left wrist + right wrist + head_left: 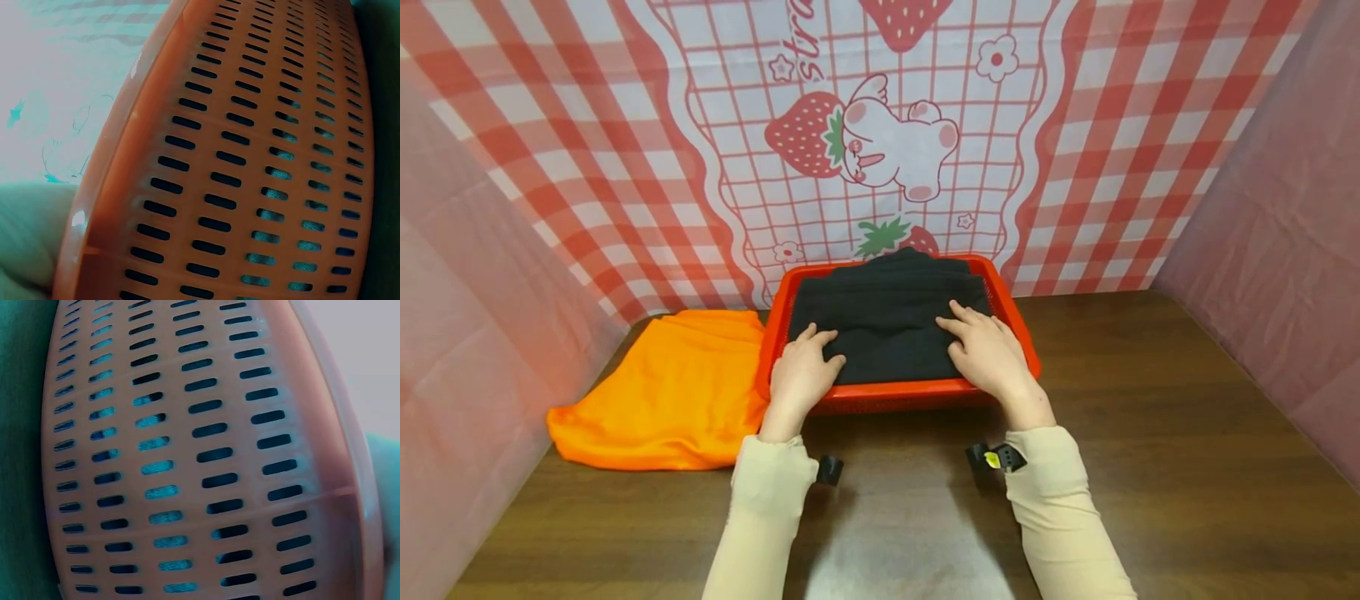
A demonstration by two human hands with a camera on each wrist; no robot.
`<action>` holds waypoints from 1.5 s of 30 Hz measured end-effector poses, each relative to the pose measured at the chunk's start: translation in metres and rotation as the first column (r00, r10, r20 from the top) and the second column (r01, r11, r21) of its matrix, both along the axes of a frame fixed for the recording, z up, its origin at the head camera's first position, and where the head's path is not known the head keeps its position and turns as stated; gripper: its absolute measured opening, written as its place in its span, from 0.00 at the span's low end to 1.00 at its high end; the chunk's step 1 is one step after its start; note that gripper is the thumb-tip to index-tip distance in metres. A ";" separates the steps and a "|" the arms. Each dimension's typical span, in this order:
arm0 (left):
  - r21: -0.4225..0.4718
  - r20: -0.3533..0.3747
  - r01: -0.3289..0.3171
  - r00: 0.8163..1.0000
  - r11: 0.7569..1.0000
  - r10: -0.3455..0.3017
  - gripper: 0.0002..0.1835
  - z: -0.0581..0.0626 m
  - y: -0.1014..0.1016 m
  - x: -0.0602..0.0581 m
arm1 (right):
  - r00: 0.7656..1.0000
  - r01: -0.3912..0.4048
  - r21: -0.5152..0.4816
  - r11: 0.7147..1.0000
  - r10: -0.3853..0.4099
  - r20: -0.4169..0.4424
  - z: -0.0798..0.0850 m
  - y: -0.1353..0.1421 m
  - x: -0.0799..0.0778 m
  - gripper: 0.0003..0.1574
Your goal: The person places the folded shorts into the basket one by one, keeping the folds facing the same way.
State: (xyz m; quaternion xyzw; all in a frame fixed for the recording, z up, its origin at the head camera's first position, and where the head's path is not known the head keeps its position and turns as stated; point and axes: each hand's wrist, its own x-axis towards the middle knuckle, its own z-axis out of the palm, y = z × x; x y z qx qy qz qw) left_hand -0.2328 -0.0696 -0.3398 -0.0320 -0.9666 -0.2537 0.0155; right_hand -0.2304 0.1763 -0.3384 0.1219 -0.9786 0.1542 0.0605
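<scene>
A folded black cloth (887, 321) fills a red plastic basket (891, 392) at the back middle of the table. My left hand (801, 367) rests on the cloth's left side, its fingers spread over the front left of the basket. On the right side of the cloth lies my right hand (988, 346), with fingers loosely extended. Both wrists cross the front rim. In the left wrist view the slotted basket wall (219, 156) fills most of the picture, with part of the hand behind the rim. The right wrist view shows the same slotted wall (181, 456).
An orange cloth (670, 392) lies spread on the wooden table (1150, 433) against the basket's left side. A red-and-white checked cloth (1105, 167) with strawberry prints hangs behind. Pink drapes (1285, 250) flank both sides.
</scene>
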 end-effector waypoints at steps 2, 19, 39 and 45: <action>0.004 -0.021 0.001 1.000 1.000 -0.001 0.25 0.000 0.000 0.001 | 1.000 -0.006 -0.018 1.000 0.005 -0.023 0.000 0.001 0.002 0.28; -0.105 -0.132 0.061 0.988 0.993 -0.075 0.14 0.023 -0.010 0.021 | 1.000 0.013 -0.056 0.998 -0.014 -0.014 0.022 -0.001 0.017 0.21; -0.005 -0.007 0.093 0.996 0.996 -0.093 0.12 0.010 -0.019 0.008 | 0.997 -0.037 -0.095 0.995 0.043 0.064 0.010 0.006 0.011 0.17; -0.005 -0.010 0.088 0.996 0.996 -0.088 0.12 0.008 -0.019 0.007 | 0.998 -0.032 -0.097 0.995 0.038 0.056 0.009 0.006 0.012 0.17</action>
